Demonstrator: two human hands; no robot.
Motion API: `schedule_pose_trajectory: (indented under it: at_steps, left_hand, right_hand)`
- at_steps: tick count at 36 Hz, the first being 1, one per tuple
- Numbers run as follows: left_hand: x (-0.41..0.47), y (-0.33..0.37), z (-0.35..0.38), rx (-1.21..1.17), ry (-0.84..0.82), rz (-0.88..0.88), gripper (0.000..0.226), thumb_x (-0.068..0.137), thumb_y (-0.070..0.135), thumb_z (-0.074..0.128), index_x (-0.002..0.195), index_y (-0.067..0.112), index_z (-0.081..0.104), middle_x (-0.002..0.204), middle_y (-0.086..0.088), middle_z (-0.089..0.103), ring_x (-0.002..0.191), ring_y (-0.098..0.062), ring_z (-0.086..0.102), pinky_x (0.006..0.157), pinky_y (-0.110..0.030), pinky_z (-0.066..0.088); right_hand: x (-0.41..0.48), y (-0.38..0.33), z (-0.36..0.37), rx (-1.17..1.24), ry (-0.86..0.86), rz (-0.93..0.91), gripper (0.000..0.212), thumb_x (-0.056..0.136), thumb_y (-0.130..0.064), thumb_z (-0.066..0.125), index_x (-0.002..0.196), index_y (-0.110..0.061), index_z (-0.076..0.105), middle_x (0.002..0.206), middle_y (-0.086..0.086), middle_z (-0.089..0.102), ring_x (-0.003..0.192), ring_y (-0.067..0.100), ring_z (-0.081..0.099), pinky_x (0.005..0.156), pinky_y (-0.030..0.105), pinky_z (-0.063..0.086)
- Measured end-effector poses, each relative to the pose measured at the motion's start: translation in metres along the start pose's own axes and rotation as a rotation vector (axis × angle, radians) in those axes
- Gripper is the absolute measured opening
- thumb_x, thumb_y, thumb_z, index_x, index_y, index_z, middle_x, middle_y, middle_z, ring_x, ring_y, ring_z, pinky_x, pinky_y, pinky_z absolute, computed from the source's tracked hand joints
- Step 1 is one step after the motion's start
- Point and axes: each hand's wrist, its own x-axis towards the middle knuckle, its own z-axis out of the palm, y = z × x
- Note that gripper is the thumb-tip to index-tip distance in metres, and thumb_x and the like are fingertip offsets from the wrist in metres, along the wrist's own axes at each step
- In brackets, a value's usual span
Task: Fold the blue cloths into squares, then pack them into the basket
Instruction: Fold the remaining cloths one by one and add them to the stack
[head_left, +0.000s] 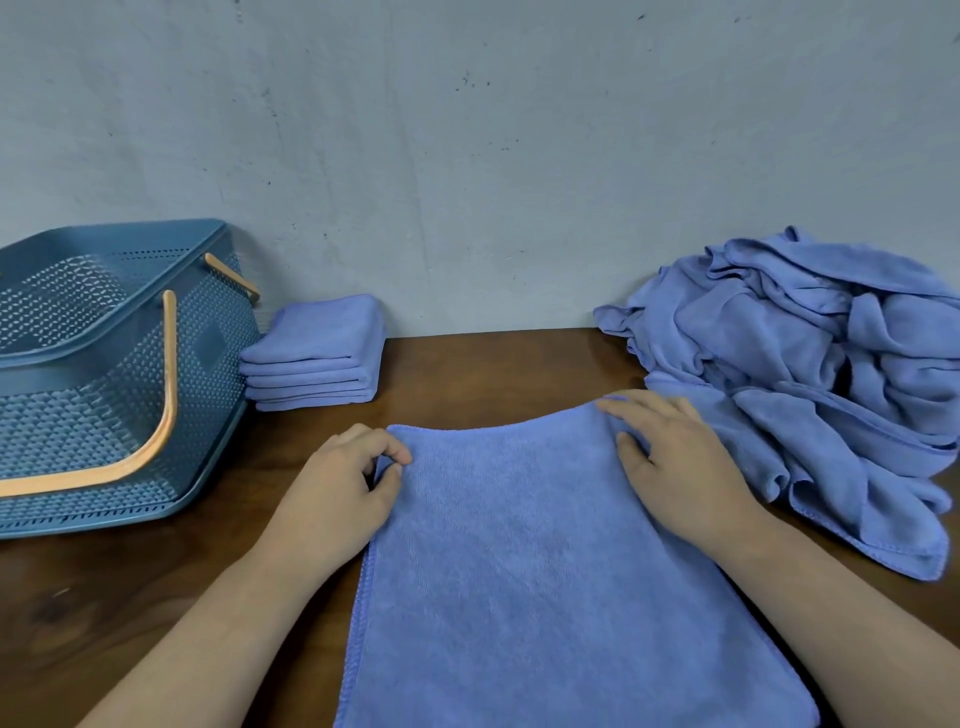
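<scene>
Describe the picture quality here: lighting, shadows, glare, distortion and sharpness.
Head view: wide-angle distortion makes the basket lean outward at the left edge. Head view: lighting is soft and even, with no glare on the table and only faint shadows beneath the folded stack and in the folds of the pile. Head view: the flat cloth looks slightly soft.

No readable text, labels, brands or numbers appear anywhere in the view
</scene>
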Motion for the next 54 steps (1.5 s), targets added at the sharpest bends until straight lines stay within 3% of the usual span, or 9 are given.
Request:
schedule_pose_trajectory:
  at_steps: [8,15,22,28,36,42,46,50,54]
  left_hand:
    - [0.0,-0.002,0.003,-0.004,0.004,-0.011,0.028,0.097,0.014,0.07,0.095,0.042,0.068,0.088,0.017,0.058,0.086,-0.007,0.055,0.075,-0.015,0.041]
    - [0.001,-0.006,0.006,0.069,-0.037,0.023,0.029,0.102,0.019,0.058,0.118,0.042,0.065,0.114,0.032,0.054,0.107,0.002,0.046,0.091,-0.02,0.042]
    - [0.001,-0.003,0.006,0.102,-0.03,0.045,0.026,0.097,0.051,0.061,0.121,0.041,0.065,0.116,0.031,0.055,0.106,-0.003,0.048,0.1,-0.032,0.046]
    - [0.002,-0.002,0.004,0.129,-0.031,0.01,0.036,0.098,0.05,0.063,0.13,0.035,0.064,0.123,0.027,0.055,0.113,-0.003,0.049,0.103,-0.028,0.045]
    - [0.002,-0.004,0.004,0.148,-0.011,-0.063,0.043,0.1,0.037,0.064,0.142,0.027,0.059,0.138,0.015,0.056,0.122,-0.008,0.048,0.107,-0.027,0.039]
    - [0.002,-0.005,0.005,0.124,0.006,-0.062,0.043,0.105,0.045,0.052,0.146,0.038,0.056,0.144,0.015,0.051,0.127,-0.009,0.04,0.113,-0.031,0.035]
    - [-0.004,0.024,-0.002,0.169,0.155,0.056,0.032,0.108,0.038,0.047,0.136,0.029,0.06,0.136,0.009,0.055,0.124,-0.016,0.047,0.109,-0.035,0.042]
    - [-0.025,0.066,0.011,0.234,-0.135,0.222,0.048,0.1,0.063,0.035,0.132,0.037,0.059,0.134,0.022,0.055,0.128,-0.006,0.049,0.108,-0.033,0.043]
    - [-0.033,0.066,0.023,0.317,-0.362,0.202,0.071,0.098,0.08,0.029,0.161,0.049,0.024,0.168,0.03,0.012,0.158,0.002,0.002,0.129,-0.027,0.003]
  right_hand:
    - [0.001,0.001,0.004,-0.146,-0.129,0.051,0.044,0.109,-0.034,0.04,0.15,-0.045,0.051,0.155,-0.03,0.044,0.142,0.006,0.037,0.11,0.039,0.034]
    - [0.005,0.014,0.005,-0.055,0.096,-0.05,0.027,0.097,-0.009,0.064,0.102,-0.03,0.08,0.101,-0.019,0.07,0.093,0.017,0.058,0.084,0.041,0.054]
    - [0.004,0.001,0.001,0.089,0.144,0.059,0.034,0.102,-0.004,0.054,0.12,-0.023,0.076,0.113,-0.019,0.063,0.091,-0.001,0.06,0.075,0.006,0.041]
    - [0.002,0.005,0.007,-0.001,-0.022,0.022,0.039,0.104,-0.011,0.054,0.141,-0.016,0.064,0.136,-0.006,0.058,0.118,0.016,0.057,0.095,0.027,0.047]
    - [0.004,0.006,0.013,-0.097,-0.054,0.039,0.043,0.107,-0.018,0.049,0.149,-0.019,0.058,0.146,-0.006,0.055,0.118,0.022,0.05,0.101,0.035,0.047]
    - [0.004,0.01,0.013,-0.261,0.037,0.043,0.033,0.102,-0.023,0.059,0.133,-0.024,0.07,0.14,0.0,0.061,0.115,0.029,0.051,0.093,0.042,0.052]
    - [0.0,-0.003,0.0,-0.246,0.097,-0.137,0.027,0.099,-0.028,0.061,0.124,-0.029,0.07,0.142,-0.003,0.059,0.126,0.023,0.054,0.091,0.045,0.054]
    - [-0.017,-0.014,-0.003,-0.089,-0.243,-0.33,0.039,0.103,-0.054,0.05,0.139,-0.043,0.059,0.156,-0.019,0.044,0.141,0.003,0.044,0.115,0.03,0.04]
    - [-0.022,-0.011,0.003,-0.151,-0.395,-0.265,0.067,0.099,-0.079,0.03,0.161,-0.053,0.026,0.172,-0.025,0.012,0.159,-0.001,0.006,0.13,0.033,0.013]
